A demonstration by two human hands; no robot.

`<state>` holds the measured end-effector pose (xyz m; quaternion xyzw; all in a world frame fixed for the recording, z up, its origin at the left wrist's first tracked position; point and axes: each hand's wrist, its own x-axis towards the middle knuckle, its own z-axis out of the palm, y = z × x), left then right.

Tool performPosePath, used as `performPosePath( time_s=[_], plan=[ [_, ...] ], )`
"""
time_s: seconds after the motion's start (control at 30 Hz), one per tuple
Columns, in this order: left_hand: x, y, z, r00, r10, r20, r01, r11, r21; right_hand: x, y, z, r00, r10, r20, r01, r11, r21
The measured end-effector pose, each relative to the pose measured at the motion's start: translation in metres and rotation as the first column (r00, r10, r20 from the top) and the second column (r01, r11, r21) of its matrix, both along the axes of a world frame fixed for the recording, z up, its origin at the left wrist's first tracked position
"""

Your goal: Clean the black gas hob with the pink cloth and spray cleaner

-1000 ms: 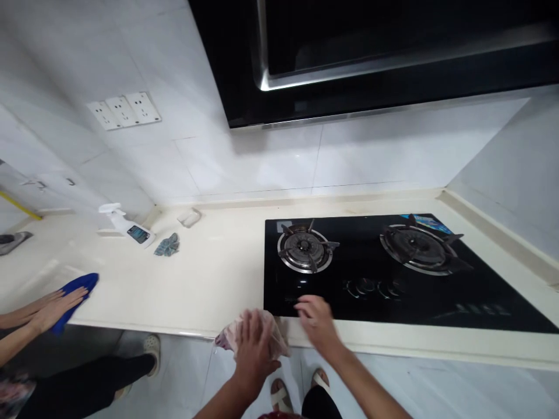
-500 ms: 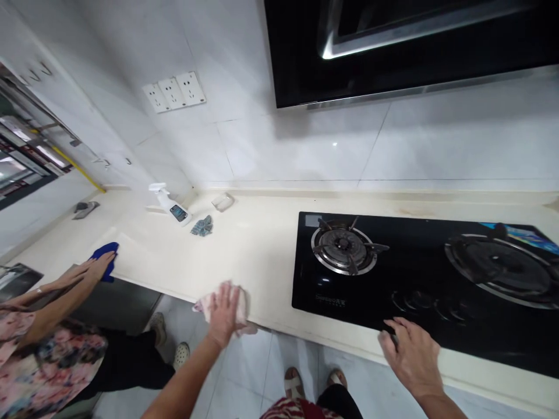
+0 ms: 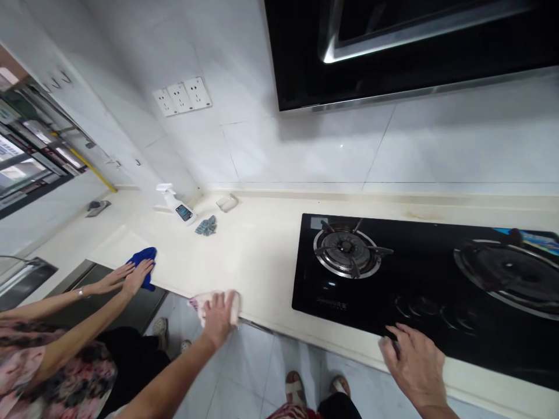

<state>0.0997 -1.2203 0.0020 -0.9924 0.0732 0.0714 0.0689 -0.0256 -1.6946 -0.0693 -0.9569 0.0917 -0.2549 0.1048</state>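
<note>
My left hand [image 3: 218,317] presses a pale pink-and-white cloth [image 3: 199,302] onto the front edge of the cream countertop [image 3: 257,279], its fingers bent over the fabric. Part of the cloth is hidden under the palm. On the right, my right hand [image 3: 414,364] rests at the front edge of the black gas cooktop [image 3: 349,308], below the knobs [image 3: 421,305]. Its thumb and fingers are apart and nothing shows in them.
A co-worker's hands [image 3: 131,276] press a blue cloth [image 3: 144,256] on the counter at left. Toward the wall are a white spray bottle [image 3: 177,205], a crumpled grey-blue cloth [image 3: 207,226] and a clear dish [image 3: 227,202]. A black range hood [image 3: 301,70] hangs above the cooktop.
My left hand and the pink-and-white cloth have shifted slightly left along the counter edge. The co-worker's hands and blue cloth have moved right, closer to mine. My right hand stays about where it was.
</note>
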Motion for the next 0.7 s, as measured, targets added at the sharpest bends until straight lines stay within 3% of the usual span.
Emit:
performPosePath(
  time_s=[0.1, 0.17, 0.23, 0.33, 0.4, 0.43, 0.53, 0.7],
  plan=[
    [-0.04, -0.085, -0.024, 0.979, -0.204, -0.028, 0.199, 0.973, -0.114, -0.001, 0.0, 0.0, 1.0, 0.004, -0.007, -0.004, 1.0, 0.016],
    [-0.062, -0.147, -0.041, 0.928, -0.37, -0.037, 0.356, 0.912, -0.203, -0.002, -0.001, 0.0, 1.0, 0.005, -0.01, -0.004, 1.0, 0.031],
    [-0.076, -0.198, -0.056, 0.777, -0.627, 0.057, 0.608, 0.725, -0.324, -0.003, -0.003, 0.0, 1.0, 0.005, -0.006, -0.004, 0.999, 0.046],
    [-0.079, -0.229, -0.065, 0.616, -0.778, 0.122, 0.769, 0.56, -0.31, -0.004, -0.006, 0.0, 1.0, 0.019, -0.006, -0.018, 0.998, 0.054],
    [-0.071, -0.21, -0.062, 0.594, -0.798, 0.103, 0.783, 0.544, -0.303, -0.004, -0.008, 0.0, 1.0, 0.028, -0.009, -0.028, 0.998, 0.053],
    [-0.065, -0.19, -0.058, 0.621, -0.78, 0.08, 0.76, 0.575, -0.303, -0.004, -0.008, 0.0, 1.0, 0.026, -0.01, -0.026, 0.998, 0.052],
    [-0.039, -0.105, -0.04, 0.82, -0.572, -0.018, 0.552, 0.799, -0.236, -0.004, -0.007, 0.001, 1.0, 0.017, -0.006, -0.016, 0.999, 0.049],
    [0.018, 0.039, -0.002, 0.961, -0.273, -0.054, 0.269, 0.961, -0.068, -0.003, -0.006, 0.0, 1.0, 0.007, -0.01, -0.007, 1.0, 0.025]
  ],
)
